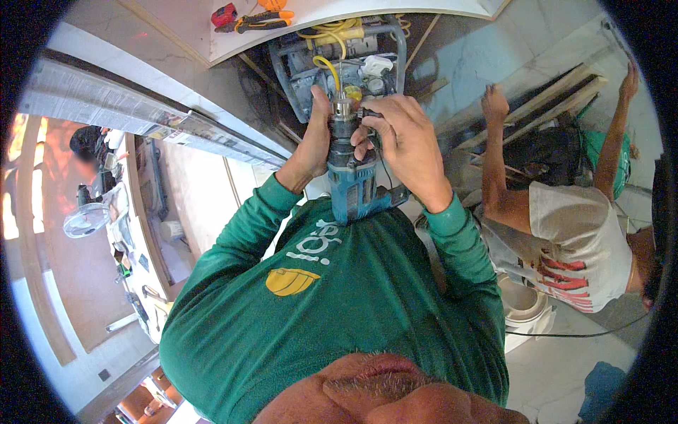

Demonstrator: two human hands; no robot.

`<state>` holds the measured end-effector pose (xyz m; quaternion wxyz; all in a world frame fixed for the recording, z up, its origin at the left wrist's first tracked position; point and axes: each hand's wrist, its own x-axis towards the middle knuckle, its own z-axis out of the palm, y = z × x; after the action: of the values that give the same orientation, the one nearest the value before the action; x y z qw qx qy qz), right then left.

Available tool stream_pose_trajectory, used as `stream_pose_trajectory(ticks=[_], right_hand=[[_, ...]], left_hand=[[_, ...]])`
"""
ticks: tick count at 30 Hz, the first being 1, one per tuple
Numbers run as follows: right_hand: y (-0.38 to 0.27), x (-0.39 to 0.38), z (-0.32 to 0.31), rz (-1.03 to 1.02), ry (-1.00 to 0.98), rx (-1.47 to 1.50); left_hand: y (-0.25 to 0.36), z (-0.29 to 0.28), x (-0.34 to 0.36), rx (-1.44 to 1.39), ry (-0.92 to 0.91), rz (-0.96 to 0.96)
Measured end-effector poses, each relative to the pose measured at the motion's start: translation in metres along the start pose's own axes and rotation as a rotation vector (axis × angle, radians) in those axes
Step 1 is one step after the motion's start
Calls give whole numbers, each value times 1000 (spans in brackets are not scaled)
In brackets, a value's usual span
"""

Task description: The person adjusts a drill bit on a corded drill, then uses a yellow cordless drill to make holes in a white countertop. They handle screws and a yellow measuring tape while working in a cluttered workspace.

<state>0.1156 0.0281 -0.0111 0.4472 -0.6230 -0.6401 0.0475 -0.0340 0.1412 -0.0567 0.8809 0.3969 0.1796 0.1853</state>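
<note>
I hold a teal and black power drill [351, 191] upright against my green shirt, its silver chuck [343, 107] at the top with a thin bit rising from it. My left hand [313, 145] is closed round the drill's left side, thumb up beside the chuck, its fingers largely hidden. My right hand [402, 145] is at the chuck's right, its curled fingers gripping what looks like a black chuck key [369, 113], with a thin cord hanging beside it.
Beyond lies a framed machine [378, 66] with yellow hose. A shelf [353, 8] holds pliers [256, 20]. At right, a co-worker [565, 240] raises both arms beside wooden boards [551, 106] and a white bucket [519, 300]. At left are a cluttered worktable [145, 290] and fan [86, 219].
</note>
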Motion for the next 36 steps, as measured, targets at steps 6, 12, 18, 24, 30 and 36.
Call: stream_pose_trajectory(ticks=[6,12,18,24,30,36], right_hand=[[1,3,2,-32,3,10],[-13,10,1,-159,-101,-133],[-4,7,0,-495,-111,-393],[-58,9,28,-291,-235,-294],[-113,31,76,-279,-330,-165],[-131,21,105,-184,-400,-147]], left_hand=[[6,6,-5,12,-62,3],[6,1,-18,129,-53,98],[9,-2,-32,128,-343,144],[31,-24,-79,136,-253,310],[38,-66,-120,246,-131,498],[38,-101,-137,443,-48,757]])
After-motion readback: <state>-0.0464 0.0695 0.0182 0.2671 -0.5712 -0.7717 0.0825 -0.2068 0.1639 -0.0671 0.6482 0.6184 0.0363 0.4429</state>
